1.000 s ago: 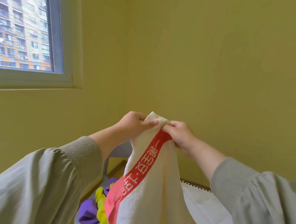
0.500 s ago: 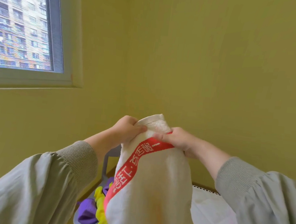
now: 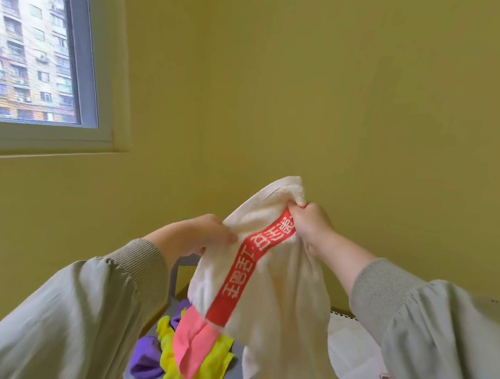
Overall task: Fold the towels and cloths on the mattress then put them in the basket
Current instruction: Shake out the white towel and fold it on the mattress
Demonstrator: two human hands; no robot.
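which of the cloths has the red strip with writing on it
The cream towel, gripped by the left hand and right hand; its red strip carries pale characters. The purple cloth and yellow cloth below are plain.

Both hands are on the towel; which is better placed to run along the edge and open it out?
Probably the left hand: it pinches the towel edge lower down, while the right hand anchors the bunched top corner.

Yellow-green walls (image 3: 343,91), corner window (image 3: 27,45)
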